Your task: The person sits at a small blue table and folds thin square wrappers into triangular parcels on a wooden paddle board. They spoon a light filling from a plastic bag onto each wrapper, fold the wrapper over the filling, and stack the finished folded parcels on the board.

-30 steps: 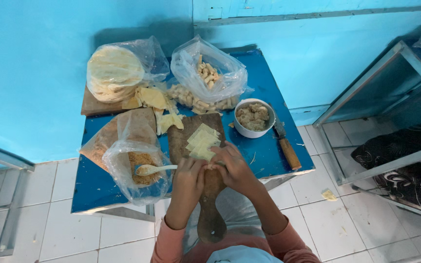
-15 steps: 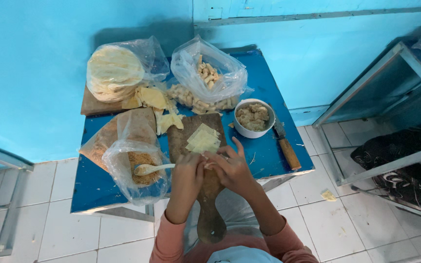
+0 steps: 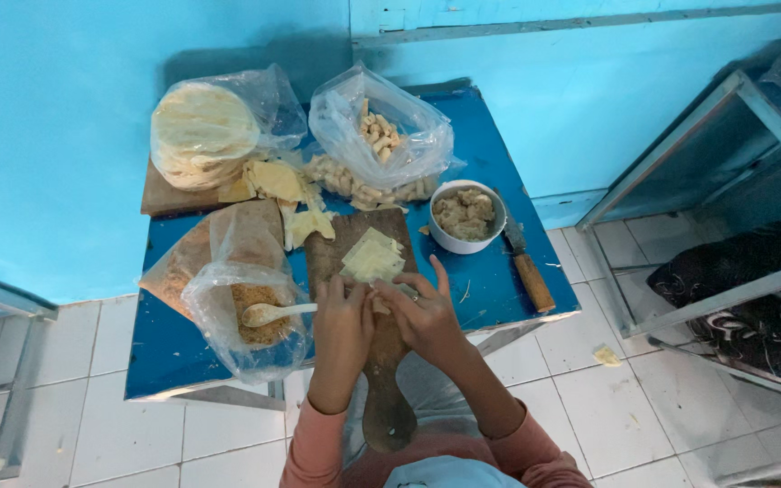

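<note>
Both hands, left hand (image 3: 341, 312) and right hand (image 3: 422, 312), now pinch a small dough piece (image 3: 374, 303) lifted off the wrapper stack (image 3: 371, 258), fingers drawn closer together.

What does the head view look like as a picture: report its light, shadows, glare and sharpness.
Head view: soft, even light with a blue cast; a dim shadow on the wall behind the bags; mild glare on the clear bag of pale pieces; both hands, left hand and right hand, slightly soft over the wooden board; the dark shelf at the right is underexposed.
</note>
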